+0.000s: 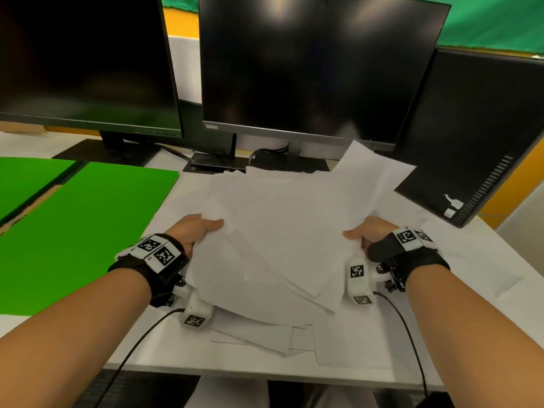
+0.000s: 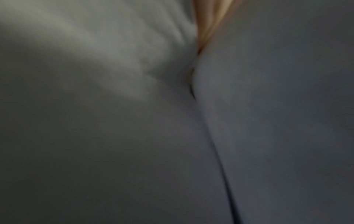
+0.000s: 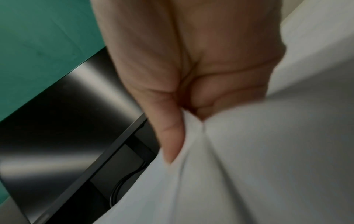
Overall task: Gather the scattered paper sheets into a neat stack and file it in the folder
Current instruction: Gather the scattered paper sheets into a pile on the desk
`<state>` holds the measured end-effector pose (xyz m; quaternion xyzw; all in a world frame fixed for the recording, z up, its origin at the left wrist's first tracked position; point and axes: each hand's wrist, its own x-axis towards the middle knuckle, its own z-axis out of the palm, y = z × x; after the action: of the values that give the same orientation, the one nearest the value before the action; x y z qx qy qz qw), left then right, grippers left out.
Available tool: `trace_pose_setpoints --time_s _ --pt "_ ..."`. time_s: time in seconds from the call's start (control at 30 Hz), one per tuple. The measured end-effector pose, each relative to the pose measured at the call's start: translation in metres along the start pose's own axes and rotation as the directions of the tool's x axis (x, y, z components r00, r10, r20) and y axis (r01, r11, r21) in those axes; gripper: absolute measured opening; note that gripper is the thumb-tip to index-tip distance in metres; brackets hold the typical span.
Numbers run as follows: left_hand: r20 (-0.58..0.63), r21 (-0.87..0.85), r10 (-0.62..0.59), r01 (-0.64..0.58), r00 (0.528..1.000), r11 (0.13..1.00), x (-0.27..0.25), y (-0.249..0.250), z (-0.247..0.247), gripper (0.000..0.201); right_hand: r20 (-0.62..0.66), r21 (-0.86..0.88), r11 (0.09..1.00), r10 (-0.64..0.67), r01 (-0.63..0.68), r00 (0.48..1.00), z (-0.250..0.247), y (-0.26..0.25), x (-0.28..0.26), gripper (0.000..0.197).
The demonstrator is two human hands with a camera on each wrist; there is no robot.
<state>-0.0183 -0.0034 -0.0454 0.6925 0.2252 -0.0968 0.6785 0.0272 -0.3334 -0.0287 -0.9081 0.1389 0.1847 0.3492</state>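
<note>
Gripping the loose bundle of paper sheets (image 1: 279, 231) at both sides, I have my left hand (image 1: 192, 231) at nine o'clock and my right hand (image 1: 369, 232) at three, thumbs on top and fingers curled underneath, the pile raised off the white desk (image 1: 368, 360). More sheets lie under it at six o'clock. The open green folder (image 1: 82, 231) lies flat beyond my left hand, monitors (image 1: 309, 69) at twelve.

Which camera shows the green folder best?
The head view: the green folder lies open on the desk, left of the paper sheets. The left wrist view shows only blurry paper; the right wrist view shows hand, paper and monitor, no folder.
</note>
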Motion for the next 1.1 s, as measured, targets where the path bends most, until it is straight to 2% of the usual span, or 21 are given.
trace_pose_setpoints --time_s 0.03,0.07,0.1,0.13,0.2,0.23,0.3,0.37,0.43,0.47,0.5,0.6,0.67,0.73,0.8,0.83,0.93,0.97,1.0,1.03,1.1 --pt "-0.033 0.028 0.011 -0.011 0.999 1.0 0.0 0.0 0.002 0.053 0.048 0.031 0.999 -0.014 0.012 0.999 0.003 0.004 0.003 0.038" --pt "-0.072 0.066 0.024 -0.019 0.997 0.998 0.002 0.0 0.004 0.062 0.068 0.093 0.996 -0.02 0.014 0.997 0.005 0.007 0.007 0.044" --pt "-0.089 0.092 0.039 -0.031 0.995 0.995 0.005 0.0 0.005 0.064 0.07 0.156 0.988 -0.029 0.017 0.997 0.007 0.009 0.01 0.046" --pt "-0.083 0.079 0.03 -0.023 0.996 0.997 0.009 0.0 0.005 0.064 0.031 0.232 0.972 -0.042 0.034 0.999 0.009 0.006 0.005 0.037" --pt "-0.015 0.034 -0.001 0.001 1.0 0.999 0.008 0.004 0.005 0.06 -0.056 0.36 0.929 -0.071 0.086 0.996 0.015 -0.002 -0.005 0.006" --pt "0.036 0.032 -0.007 0.005 0.999 0.999 0.006 0.006 0.005 0.057 -0.083 0.352 0.929 -0.087 0.111 0.993 0.018 -0.005 -0.005 0.011" --pt "0.138 0.074 -0.016 0.005 0.99 0.997 0.002 0.009 0.005 0.056 -0.054 0.242 0.961 -0.127 0.136 0.99 0.028 -0.012 -0.008 0.006" --pt "0.181 0.12 0.012 -0.035 0.983 0.992 -0.001 0.009 0.008 0.05 -0.021 0.231 0.955 -0.184 0.184 0.983 0.035 -0.016 -0.007 0.016" --pt "0.124 0.142 0.062 -0.079 0.99 0.987 -0.002 0.01 0.011 0.039 0.007 0.318 0.927 -0.213 0.2 0.977 0.04 -0.018 -0.006 0.016" --pt "0.097 0.131 0.089 -0.101 0.991 0.986 -0.003 0.011 0.011 0.04 0.003 0.348 0.916 -0.213 0.198 0.977 0.041 -0.019 -0.008 0.016" --pt "0.09 0.11 0.122 -0.131 0.988 0.985 -0.005 0.013 0.01 0.043 -0.035 0.352 0.916 -0.192 0.192 0.981 0.04 -0.019 -0.009 0.027" --pt "0.079 -0.002 0.246 -0.247 0.966 0.969 -0.009 0.02 0.002 0.049 -0.197 0.304 0.941 -0.088 0.146 0.976 0.029 -0.013 -0.011 0.082" --pt "0.045 -0.084 0.32 -0.315 0.946 0.945 -0.013 0.027 -0.004 0.039 -0.217 0.392 0.908 -0.064 0.147 0.974 0.02 -0.01 -0.016 0.101" --pt "0.043 -0.155 0.356 -0.346 0.933 0.925 -0.018 0.034 -0.008 0.031 -0.164 0.529 0.835 -0.073 0.15 0.984 0.014 -0.011 -0.021 0.109" --pt "0.066 -0.214 0.375 -0.354 0.925 0.91 -0.023 0.041 -0.01 0.027 -0.145 0.646 0.742 -0.11 0.178 0.983 0.012 -0.015 -0.026 0.111" --pt "0.076 -0.231 0.385 -0.36 0.92 0.904 -0.025 0.044 -0.01 0.026 -0.158 0.703 0.682 -0.128 0.202 0.979 0.011 -0.018 -0.03 0.106" --pt "0.112 -0.249 0.408 -0.372 0.906 0.894 -0.031 0.051 -0.011 0.025 -0.239 0.831 0.451 -0.237 0.325 0.942 0.006 -0.025 -0.038 0.054" --pt "0.127 -0.246 0.412 -0.374 0.902 0.894 -0.033 0.052 -0.011 0.024 -0.263 0.845 0.404 -0.259 0.352 0.929 0.004 -0.027 -0.039 0.043" --pt "0.133 -0.244 0.423 -0.384 0.896 0.89 -0.034 0.053 -0.011 0.026 -0.285 0.843 0.389 -0.262 0.371 0.922 0.002 -0.029 -0.04 0.042" --pt "0.13 -0.248 0.441 -0.401 0.888 0.882 -0.034 0.054 -0.011 0.03 -0.31 0.827 0.416 -0.226 0.379 0.924 0.001 -0.029 -0.039 0.05" --pt "0.109 -0.272 0.475 -0.433 0.873 0.859 -0.034 0.054 -0.011 0.036 -0.307 0.783 0.547 -0.075 0.297 0.949 0.0 -0.022 -0.034 0.081"
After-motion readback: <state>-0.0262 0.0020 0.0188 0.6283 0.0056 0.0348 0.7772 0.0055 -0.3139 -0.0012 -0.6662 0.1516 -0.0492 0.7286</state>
